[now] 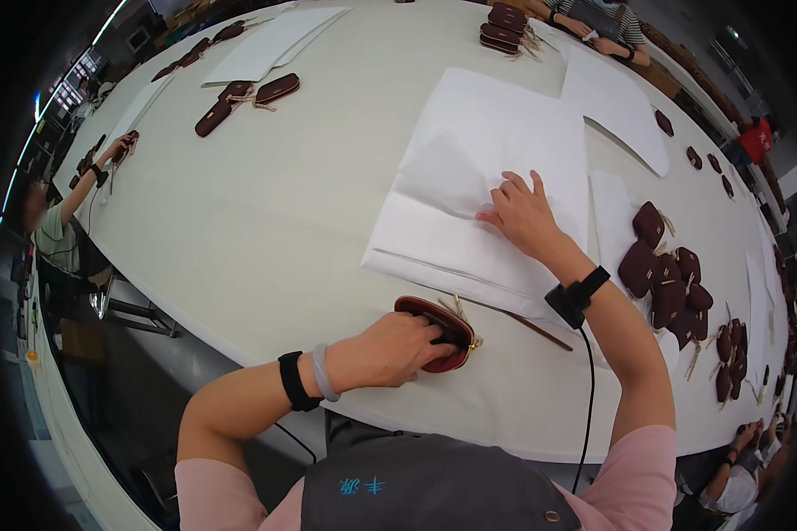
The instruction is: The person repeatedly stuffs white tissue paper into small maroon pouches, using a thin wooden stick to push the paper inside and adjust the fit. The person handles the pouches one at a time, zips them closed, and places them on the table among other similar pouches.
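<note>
My left hand (388, 350) holds a small dark red zip pouch (441, 315) at the table's near edge. The pouch gapes open with its zip undone, and some of my fingers reach inside its mouth. A gold zip end and a beige tassel show on its far side. Farther off and to the right, my right hand (524, 214) is over a stack of white paper (496, 115). Its thumb and forefinger pinch the top sheet (443, 173), which bends up in a fold; the other fingers stick out. A thin brown stick (540, 330) lies by the stack's near edge.
A heap of dark red pouches (669, 283) sits to the right, with a smaller pile (731, 358) beyond. More pouches (248, 99) lie at the far left, others (503, 28) at the back. Co-workers sit around the white table (310, 212). A black cable (589, 398) hangs from my right wrist.
</note>
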